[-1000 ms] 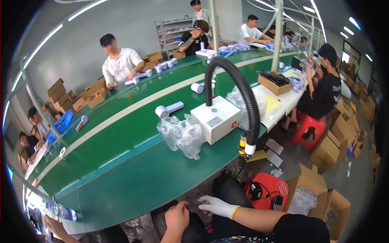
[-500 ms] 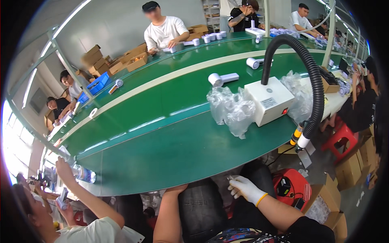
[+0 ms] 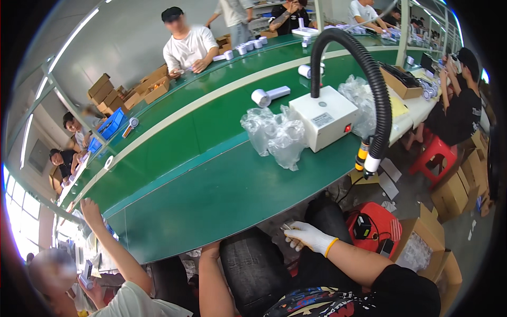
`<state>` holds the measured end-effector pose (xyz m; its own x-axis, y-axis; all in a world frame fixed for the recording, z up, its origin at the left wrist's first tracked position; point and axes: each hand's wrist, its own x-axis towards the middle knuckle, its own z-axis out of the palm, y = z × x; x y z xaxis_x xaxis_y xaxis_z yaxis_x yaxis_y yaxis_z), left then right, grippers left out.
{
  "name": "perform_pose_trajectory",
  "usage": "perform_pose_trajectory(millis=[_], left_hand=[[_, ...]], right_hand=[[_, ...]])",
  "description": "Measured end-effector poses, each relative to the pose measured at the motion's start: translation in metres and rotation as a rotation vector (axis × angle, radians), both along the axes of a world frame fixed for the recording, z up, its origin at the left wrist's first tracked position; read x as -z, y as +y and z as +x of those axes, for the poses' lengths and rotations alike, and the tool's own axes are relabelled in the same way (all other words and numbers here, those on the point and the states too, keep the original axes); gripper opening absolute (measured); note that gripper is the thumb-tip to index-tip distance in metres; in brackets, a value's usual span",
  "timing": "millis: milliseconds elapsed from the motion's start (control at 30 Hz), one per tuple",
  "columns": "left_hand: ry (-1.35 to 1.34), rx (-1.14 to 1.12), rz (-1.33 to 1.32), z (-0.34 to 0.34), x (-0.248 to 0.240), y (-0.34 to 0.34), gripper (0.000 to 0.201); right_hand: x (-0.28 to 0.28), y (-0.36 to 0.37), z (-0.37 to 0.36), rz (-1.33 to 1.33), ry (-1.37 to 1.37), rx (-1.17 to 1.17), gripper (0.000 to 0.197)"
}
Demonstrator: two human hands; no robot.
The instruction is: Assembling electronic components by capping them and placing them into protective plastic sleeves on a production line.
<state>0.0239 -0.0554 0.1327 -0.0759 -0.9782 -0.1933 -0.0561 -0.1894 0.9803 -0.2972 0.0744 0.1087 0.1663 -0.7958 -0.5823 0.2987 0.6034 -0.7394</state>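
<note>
In a white glove with a yellow cuff, my right hand (image 3: 309, 238) is held above my lap, just off the near edge of the green table (image 3: 211, 206). Its fingers are closed, and a small greyish object sticks out at their tips, too small to name. My bare left hand (image 3: 210, 248) rests at the table's near edge above my thigh. The tabletop hides its fingers.
A white box-shaped machine (image 3: 325, 119) with a black corrugated hose (image 3: 377, 74) stands between clear plastic bags (image 3: 274, 137). White handheld devices (image 3: 270, 96) lie on the green belt (image 3: 174, 145). At left, a co-worker's arm (image 3: 113, 245) reaches over the table. Red stool (image 3: 388, 216) at right.
The whole view has turned rightward, so the table and machine sit further left. The co-worker's raised hand now covers most of the bottle. Another standing person shows at the back.
</note>
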Motion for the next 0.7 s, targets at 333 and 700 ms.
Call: perform_pose_trajectory(millis=[333,700], left_hand=[[-0.303,0.03,-0.283,0.016,0.033,-0.01,0.05],[-1.075,0.284,-0.33,0.086,0.054,0.003,0.063]], right_hand=[[-0.008,0.009,0.002,-0.068,0.035,-0.048,0.029],[-0.026,0.009,0.025,-0.114,0.038,-0.128,0.041]])
